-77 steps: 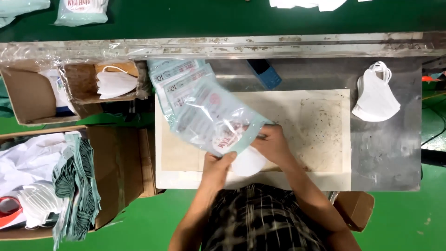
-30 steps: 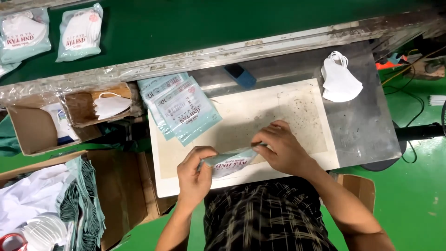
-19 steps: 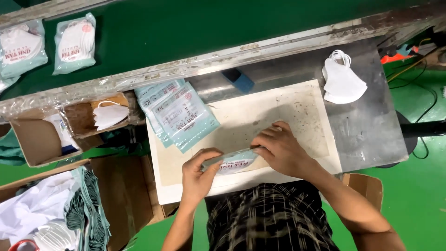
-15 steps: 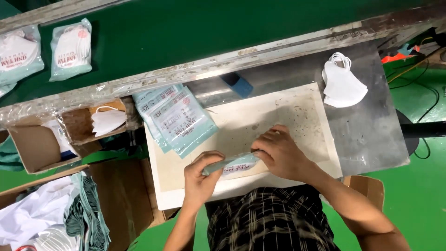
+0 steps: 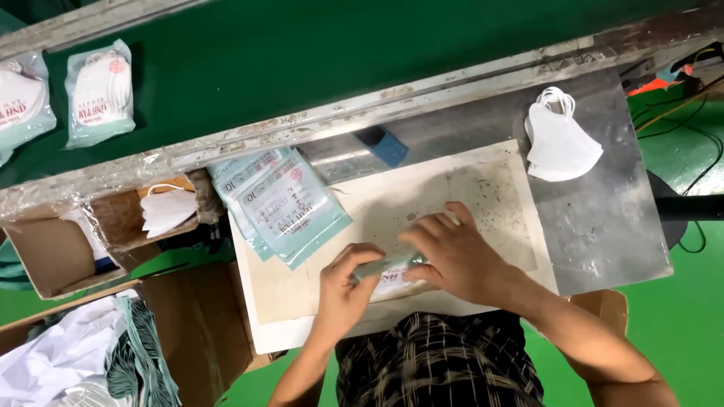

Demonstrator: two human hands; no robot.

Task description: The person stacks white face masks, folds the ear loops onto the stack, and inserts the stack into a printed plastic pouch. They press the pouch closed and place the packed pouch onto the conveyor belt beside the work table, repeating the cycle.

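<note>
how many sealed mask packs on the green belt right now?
2 in view, both at the belt's far left: one whole pack, one cut by the frame edge. More may lie out of frame. The one under the hands isn't on the belt.

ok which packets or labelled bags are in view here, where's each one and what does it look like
Small pale teal plastic packet: pressed flat on the cream board under left hand and right hand; white middle, red print.
Stack of empty teal-and-clear flat pouches: board's left edge, fanned, rectangular.
Two filled teal pouches holding white masks: on the dark green belt, top left.
</note>
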